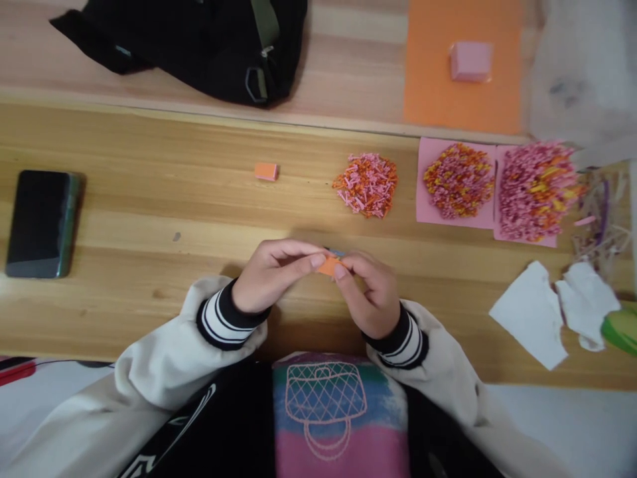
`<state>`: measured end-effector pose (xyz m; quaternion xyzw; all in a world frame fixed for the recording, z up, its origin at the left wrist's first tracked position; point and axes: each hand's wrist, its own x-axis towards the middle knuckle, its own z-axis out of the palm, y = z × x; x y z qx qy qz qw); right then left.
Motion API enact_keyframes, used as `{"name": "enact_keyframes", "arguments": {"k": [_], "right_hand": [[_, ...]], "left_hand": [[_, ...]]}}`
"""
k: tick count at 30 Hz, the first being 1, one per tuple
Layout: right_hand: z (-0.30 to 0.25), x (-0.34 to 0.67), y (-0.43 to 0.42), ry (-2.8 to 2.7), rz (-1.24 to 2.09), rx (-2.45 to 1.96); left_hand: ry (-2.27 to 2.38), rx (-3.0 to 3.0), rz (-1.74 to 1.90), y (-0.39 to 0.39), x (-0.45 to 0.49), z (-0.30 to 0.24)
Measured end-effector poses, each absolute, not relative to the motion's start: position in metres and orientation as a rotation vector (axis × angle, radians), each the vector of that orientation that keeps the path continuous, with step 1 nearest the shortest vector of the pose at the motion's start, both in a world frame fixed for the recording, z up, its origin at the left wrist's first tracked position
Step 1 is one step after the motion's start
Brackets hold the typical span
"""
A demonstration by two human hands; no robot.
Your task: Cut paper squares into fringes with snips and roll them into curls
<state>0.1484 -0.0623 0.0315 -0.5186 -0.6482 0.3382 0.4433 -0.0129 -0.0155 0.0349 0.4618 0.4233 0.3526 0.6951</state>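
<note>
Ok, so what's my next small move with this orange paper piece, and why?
Probably press the crease flat: left hand and right hand pinch the orange paper piece between fingertips above the table, and the nearby pile holds similar small folded bits.

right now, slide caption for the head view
Left hand and right hand pinch an orange paper piece over a wooden table beside paper-bit heaps.
</note>
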Motion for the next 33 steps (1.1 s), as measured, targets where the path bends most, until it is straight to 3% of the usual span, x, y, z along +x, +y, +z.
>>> {"name": "enact_keyframes", "arguments": {"k": [33], "right_hand": [[0.0302,0.1485,-0.0634,-1.752,0.632,-1.323]], "left_hand": [[0.969,1.324,0.937,-0.0191,-0.0073,0.0303]]}}
